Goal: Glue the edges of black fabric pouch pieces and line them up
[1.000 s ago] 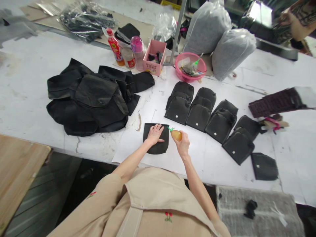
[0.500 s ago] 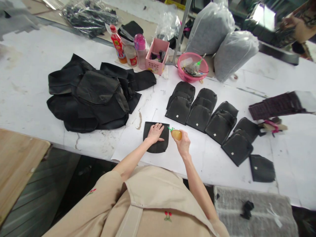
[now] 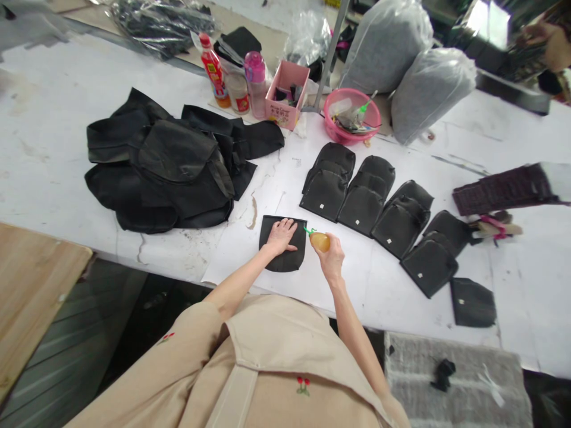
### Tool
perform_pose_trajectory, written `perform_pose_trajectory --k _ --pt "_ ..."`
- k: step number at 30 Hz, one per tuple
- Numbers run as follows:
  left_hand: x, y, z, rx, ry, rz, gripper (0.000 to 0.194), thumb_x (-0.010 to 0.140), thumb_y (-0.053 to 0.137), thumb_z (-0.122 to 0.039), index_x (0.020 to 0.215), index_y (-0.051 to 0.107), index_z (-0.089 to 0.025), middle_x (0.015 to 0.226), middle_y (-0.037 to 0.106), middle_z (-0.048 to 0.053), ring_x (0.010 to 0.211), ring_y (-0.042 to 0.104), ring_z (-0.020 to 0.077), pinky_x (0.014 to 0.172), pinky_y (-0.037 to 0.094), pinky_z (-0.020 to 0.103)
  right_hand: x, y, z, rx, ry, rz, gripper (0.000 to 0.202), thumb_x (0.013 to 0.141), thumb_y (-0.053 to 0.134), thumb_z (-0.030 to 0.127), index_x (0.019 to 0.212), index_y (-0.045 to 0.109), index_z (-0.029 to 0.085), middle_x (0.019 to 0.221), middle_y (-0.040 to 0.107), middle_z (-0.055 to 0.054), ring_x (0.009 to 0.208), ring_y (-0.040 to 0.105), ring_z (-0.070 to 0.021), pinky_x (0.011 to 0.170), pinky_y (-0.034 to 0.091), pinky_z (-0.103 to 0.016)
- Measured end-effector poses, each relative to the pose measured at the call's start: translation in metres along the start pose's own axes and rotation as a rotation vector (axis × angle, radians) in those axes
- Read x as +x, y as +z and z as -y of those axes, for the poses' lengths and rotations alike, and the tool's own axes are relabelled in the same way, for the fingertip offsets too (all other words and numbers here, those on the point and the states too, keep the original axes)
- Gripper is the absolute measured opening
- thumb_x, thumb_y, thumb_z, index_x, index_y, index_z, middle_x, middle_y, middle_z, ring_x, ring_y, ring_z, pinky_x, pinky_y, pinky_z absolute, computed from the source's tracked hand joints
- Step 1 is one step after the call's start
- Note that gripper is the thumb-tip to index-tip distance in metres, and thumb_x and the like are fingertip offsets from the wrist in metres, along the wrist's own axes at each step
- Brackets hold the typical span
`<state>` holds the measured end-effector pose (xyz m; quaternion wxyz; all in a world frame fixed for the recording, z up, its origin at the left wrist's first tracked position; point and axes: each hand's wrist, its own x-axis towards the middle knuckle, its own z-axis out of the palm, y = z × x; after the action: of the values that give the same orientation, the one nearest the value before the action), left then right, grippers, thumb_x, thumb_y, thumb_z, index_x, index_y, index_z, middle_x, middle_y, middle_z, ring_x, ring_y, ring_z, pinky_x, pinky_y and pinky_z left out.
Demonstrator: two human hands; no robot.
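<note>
My left hand (image 3: 281, 236) lies with spread fingers on a black flap-shaped piece (image 3: 289, 262), straight along its far edge and rounded toward me. Just right of that piece, my right hand (image 3: 332, 257) is closed around a squeeze bottle (image 3: 320, 241) of amber liquid, probably glue. The bottle's green nozzle points left and sits by the upper right corner of the piece; whether it touches cannot be made out. Black pieces (image 3: 328, 187) with small pale marks lie in overlapping stacks to the right, and a single one (image 3: 473, 303) lies at the end of that row.
A heap of black pieces (image 3: 178, 160) covers the table's left part. Along the back stand a red-labelled bottle (image 3: 214, 71), a pink-lidded bottle (image 3: 256, 86), a pink box (image 3: 285, 113), a pink basin (image 3: 350, 134) and stuffed plastic bags (image 3: 430, 89). Another person's hand (image 3: 551, 44) shows top right.
The whole view has shifted slightly. The hands, the squeeze bottle and the black piece keep nearly the same places relative to each other.
</note>
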<state>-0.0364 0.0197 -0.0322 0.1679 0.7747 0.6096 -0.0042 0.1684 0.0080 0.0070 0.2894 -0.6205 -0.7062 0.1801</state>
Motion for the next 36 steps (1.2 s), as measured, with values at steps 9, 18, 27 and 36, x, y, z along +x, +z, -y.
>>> perform_pose_trajectory --k 9,18,27,36 --pt "0.000 0.004 0.002 0.007 0.007 -0.023 0.085 0.071 0.079 -0.055 0.142 0.049 -0.019 0.149 0.047 0.016 0.137 0.039 0.0326 0.107 0.035 0.043 -0.016 -0.006 0.002 -0.008 0.013 0.002 0.044 0.088 0.063 0.052 0.116 0.060 0.019 0.103 0.067 -0.010 0.094 0.065 -0.0251 0.084 0.053 -0.038" --pt "0.000 0.001 0.001 0.004 0.004 -0.004 0.086 0.071 0.079 -0.055 0.142 0.048 -0.017 0.150 0.046 0.016 0.137 0.039 0.0323 0.108 0.035 0.043 -0.031 -0.013 0.003 0.007 0.025 0.008 0.042 0.088 0.064 0.048 0.118 0.059 0.019 0.105 0.067 -0.010 0.096 0.065 -0.0246 0.085 0.052 -0.038" --pt "-0.001 -0.006 -0.002 -0.005 -0.013 0.041 0.085 0.073 0.078 -0.053 0.144 0.046 -0.019 0.152 0.043 0.016 0.139 0.036 0.0325 0.110 0.033 0.043 -0.046 -0.020 0.004 0.008 0.050 0.013 0.041 0.088 0.064 0.048 0.117 0.059 0.019 0.105 0.068 -0.010 0.097 0.065 -0.0249 0.085 0.053 -0.038" --pt "-0.002 -0.003 0.000 -0.011 -0.008 0.032 0.086 0.073 0.078 -0.053 0.145 0.045 -0.020 0.152 0.043 0.016 0.139 0.036 0.0333 0.110 0.032 0.044 -0.064 -0.025 0.004 0.011 0.079 0.014 0.042 0.087 0.064 0.049 0.117 0.060 0.020 0.106 0.069 -0.010 0.099 0.065 -0.0248 0.086 0.053 -0.038"
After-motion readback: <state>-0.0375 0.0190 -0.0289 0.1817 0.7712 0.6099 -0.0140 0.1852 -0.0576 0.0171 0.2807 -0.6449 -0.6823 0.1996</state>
